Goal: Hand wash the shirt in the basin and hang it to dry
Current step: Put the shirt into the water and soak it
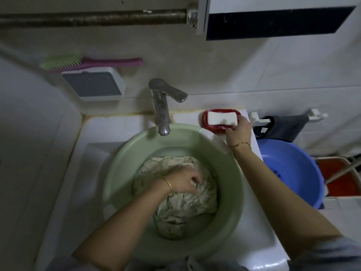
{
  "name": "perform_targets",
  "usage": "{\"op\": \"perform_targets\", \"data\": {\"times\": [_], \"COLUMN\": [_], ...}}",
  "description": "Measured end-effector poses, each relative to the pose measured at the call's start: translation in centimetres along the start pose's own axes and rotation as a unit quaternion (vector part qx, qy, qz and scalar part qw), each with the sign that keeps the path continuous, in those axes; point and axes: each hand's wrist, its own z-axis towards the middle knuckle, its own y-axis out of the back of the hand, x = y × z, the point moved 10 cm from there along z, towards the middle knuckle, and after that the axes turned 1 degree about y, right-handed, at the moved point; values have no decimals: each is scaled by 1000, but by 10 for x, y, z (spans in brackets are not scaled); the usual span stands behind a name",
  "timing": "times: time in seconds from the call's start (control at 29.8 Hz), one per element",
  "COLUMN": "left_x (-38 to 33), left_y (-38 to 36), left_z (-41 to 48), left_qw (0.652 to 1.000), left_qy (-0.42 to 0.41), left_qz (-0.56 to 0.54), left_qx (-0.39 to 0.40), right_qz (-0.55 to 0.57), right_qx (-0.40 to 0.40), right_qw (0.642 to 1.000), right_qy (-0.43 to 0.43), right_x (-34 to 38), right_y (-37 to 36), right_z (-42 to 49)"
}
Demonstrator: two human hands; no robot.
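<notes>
Head view, crumpled cream shirt (188, 209) (soaked), left hand (183, 180) clutching it, right hand (238, 132) gripping soap (218, 118)

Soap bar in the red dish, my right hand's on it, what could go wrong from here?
The right hand grips only one end of the soap bar; if slick, it could slip into the green basin or drag the red dish off the counter edge toward the blue bucket. The left hand holds the shirt bunched, so soap may miss inner folds.
</notes>
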Motion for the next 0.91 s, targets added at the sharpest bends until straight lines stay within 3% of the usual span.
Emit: {"op": "perform_targets", "data": {"times": [0.13,0.27,0.4,0.5,0.64,0.77,0.91], "left_x": [12,12,18,36,58,50,37], "left_y": [-28,-30,-2,27,56,80,89], "left_z": [6,12,6,-8,-26,-44,-65], "left_qw": [987,978,993,970,909,882,825], "left_qy": [37,41,28,49,78,77,36], "left_qz": [155,204,10,-183,-362,-412,-514], "left_qx": [31,-25,-114,-154,-189,-216,-232], "right_qz": [4,7,-82,-193,-75,31,118], "right_qx": [37,129,232,336,429,384,360], "right_qw": [995,977,958,913,894,902,907], "right_qy": [94,170,148,131,105,196,185], "right_x": [38,56,39,19,19,52,59], "right_y": [-5,-33,-57,-76,-92,-91,-87], "right_z": [-31,-68,-85,-102,-131,-142,-138]}}
